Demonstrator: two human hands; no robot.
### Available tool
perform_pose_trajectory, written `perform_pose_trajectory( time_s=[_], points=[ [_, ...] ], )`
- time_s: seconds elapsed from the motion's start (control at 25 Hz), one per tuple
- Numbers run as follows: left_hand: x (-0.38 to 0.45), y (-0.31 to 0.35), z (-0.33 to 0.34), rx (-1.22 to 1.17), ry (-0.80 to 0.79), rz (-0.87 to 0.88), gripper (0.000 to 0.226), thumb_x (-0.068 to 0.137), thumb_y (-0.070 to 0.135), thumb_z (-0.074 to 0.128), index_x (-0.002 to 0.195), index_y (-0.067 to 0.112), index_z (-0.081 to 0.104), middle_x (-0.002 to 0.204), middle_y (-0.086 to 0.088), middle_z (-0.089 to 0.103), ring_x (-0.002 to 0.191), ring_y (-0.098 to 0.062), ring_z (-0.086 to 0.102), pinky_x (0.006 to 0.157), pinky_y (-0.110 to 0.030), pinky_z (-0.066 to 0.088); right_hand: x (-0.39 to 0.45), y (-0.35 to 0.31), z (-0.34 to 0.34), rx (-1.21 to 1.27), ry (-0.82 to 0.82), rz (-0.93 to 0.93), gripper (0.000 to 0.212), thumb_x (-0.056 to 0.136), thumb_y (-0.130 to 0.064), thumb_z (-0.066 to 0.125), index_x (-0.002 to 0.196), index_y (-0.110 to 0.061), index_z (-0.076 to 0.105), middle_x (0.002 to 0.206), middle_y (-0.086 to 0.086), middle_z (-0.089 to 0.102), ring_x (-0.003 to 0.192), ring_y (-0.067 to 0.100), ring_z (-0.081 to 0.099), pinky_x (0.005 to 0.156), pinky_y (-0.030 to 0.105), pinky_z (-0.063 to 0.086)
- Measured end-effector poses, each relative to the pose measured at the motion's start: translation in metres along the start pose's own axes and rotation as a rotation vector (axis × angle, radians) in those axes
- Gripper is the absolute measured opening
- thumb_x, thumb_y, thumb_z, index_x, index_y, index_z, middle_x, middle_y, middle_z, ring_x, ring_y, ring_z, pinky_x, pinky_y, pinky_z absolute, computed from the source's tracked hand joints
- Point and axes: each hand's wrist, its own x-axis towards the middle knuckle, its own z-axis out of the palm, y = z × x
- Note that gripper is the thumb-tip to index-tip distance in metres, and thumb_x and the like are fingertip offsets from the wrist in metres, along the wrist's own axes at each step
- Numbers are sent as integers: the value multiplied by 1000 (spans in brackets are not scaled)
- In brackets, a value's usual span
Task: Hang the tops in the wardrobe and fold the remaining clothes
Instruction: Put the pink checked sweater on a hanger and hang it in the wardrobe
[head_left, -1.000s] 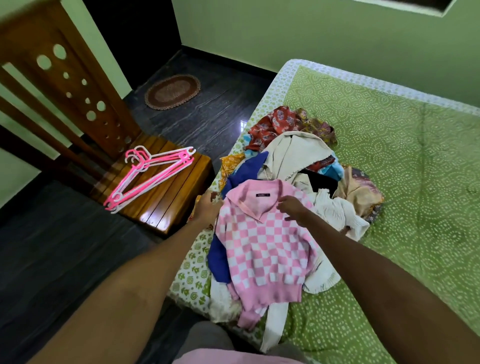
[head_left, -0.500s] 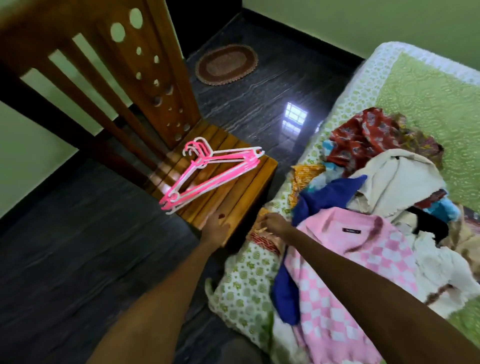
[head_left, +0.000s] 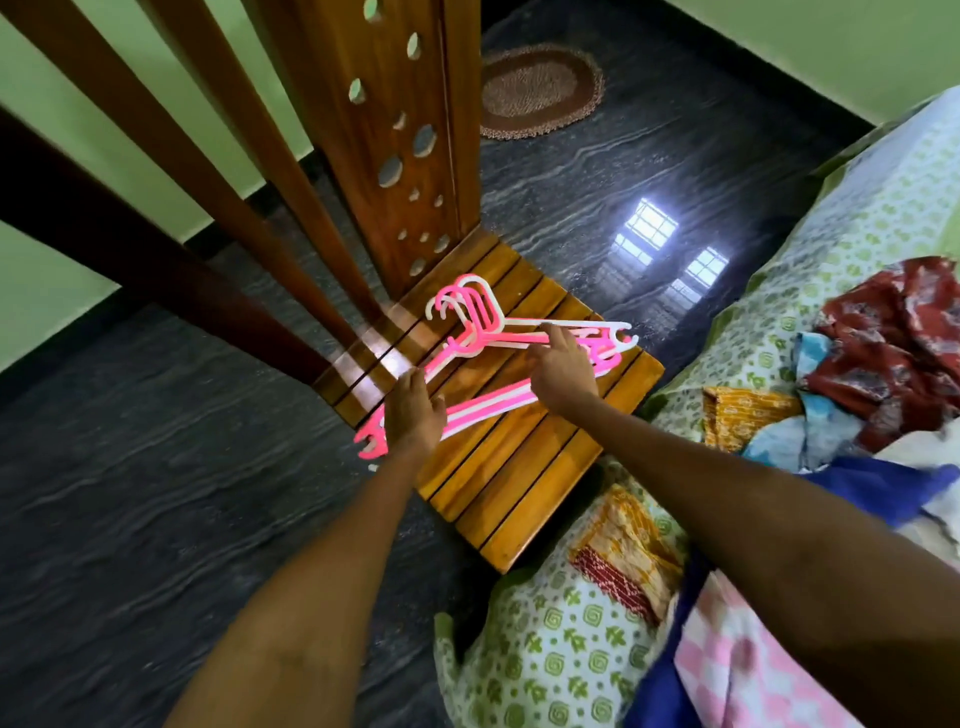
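Nearest me, at the bottom right, the pink-and-white checked top (head_left: 748, 670) lies on the bed (head_left: 561, 670), partly under my right forearm, with a blue garment (head_left: 878, 486) beside it and a yellow-and-red patterned cloth (head_left: 621, 558) at the bed's edge. Further right and further off, the pile of clothes goes on: an orange printed piece (head_left: 743, 421), a light blue one (head_left: 810, 431) and a dark red floral one (head_left: 893, 348), all heaped touching one another on the green-patterned sheet.

Both my arms reach forward over the wooden chair (head_left: 524, 467), which stands just left of the bed on the dark floor (head_left: 130, 519). My left hand (head_left: 413, 410) rests on the near left end of the stack of pink and white hangers (head_left: 498, 400); its fingers lie fairly straight over the plastic, and I cannot tell whether they curl around it. My right hand (head_left: 563, 371) is further in, fingers bent down onto the hangers' upper arms, the forefinger stretched out and touching a white bar; whether the thumb pinches beneath is hidden from me. The hangers lie flat across the seat slats, hooks bunched toward the chair's back.

Beyond the chair, an oval brown mat (head_left: 540, 91) lies on the floor near the green wall (head_left: 810, 47).
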Motion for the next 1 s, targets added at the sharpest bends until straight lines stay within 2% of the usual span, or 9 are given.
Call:
perform_pose_trajectory(
  time_s=[0.08, 0.2, 0.36, 0.52, 0.64, 0.76, 0.84, 0.92, 1.0],
  points=[
    [18, -1, 8, 29, 43, -7, 47, 95, 17, 50, 140, 6, 38, 144, -12, 38, 131, -28, 38, 102, -35, 38, 25, 6, -1, -101, -50, -66, 41, 92, -8, 45, 133, -8, 49, 148, 13, 33, 137, 30, 28, 107, 43, 31],
    [30, -7, 16, 76, 122, 17, 40, 93, 12, 53, 132, 5, 47, 132, -13, 49, 121, -29, 46, 94, -34, 44, 44, 7, 10, -197, -150, -36, 53, 91, -6, 46, 142, -4, 30, 143, 17, 39, 132, 32, 36, 107, 43, 29],
    [34, -13, 19, 22, 177, 61, 26, 93, 6, 52, 119, 2, 57, 119, -14, 56, 111, -27, 52, 87, -33, 47, 59, 6, 15, -413, -177, -156, 43, 94, -4, 39, 137, -6, 34, 131, 17, 49, 120, 33, 48, 101, 47, 33],
    [30, -20, 6, -48, 212, 166, 23, 95, 8, 50, 114, -1, 57, 112, -18, 55, 101, -29, 57, 78, -35, 51, 48, 12, -1, -295, -97, -290, 47, 94, 0, 37, 140, -9, 35, 126, 20, 48, 110, 37, 54, 80, 42, 45],
    [13, -25, -1, -43, 187, 331, 29, 97, 12, 49, 121, 0, 58, 105, -17, 56, 88, -30, 58, 68, -39, 51, 19, 25, -13, -270, -77, -335, 55, 91, 5, 37, 143, -11, 31, 132, 17, 45, 112, 35, 54, 74, 41, 45],
    [-20, -5, -5, -14, 123, 338, 33, 99, 21, 45, 129, 12, 56, 95, -3, 52, 79, -21, 55, 58, -31, 44, -25, 43, -26, -184, -84, -235, 48, 94, -4, 39, 141, -12, 36, 130, 15, 48, 114, 33, 53, 77, 41, 45],
    [-48, 14, -2, 40, 127, 413, 32, 99, 21, 45, 129, 16, 56, 92, -4, 54, 72, -22, 56, 53, -30, 43, -60, 60, -32, 4, -67, -78, 35, 95, -22, 47, 129, -12, 50, 123, 15, 56, 112, 32, 54, 81, 39, 45],
    [-79, 31, 12, 47, 137, 595, 29, 96, 20, 48, 116, 9, 65, 85, -12, 61, 62, -28, 59, 47, -30, 43, -103, 85, -35, 283, -79, 44, 23, 90, -33, 59, 100, -12, 62, 99, 17, 65, 95, 31, 60, 75, 36, 43],
    [-113, 52, 33, 68, 93, 757, 34, 92, 26, 44, 105, 8, 69, 81, -13, 64, 62, -30, 61, 46, -30, 45, -156, 112, -39, 493, -72, 119, 24, 86, -37, 64, 77, -15, 59, 75, 13, 61, 76, 26, 58, 69, 35, 39]
  ],
)
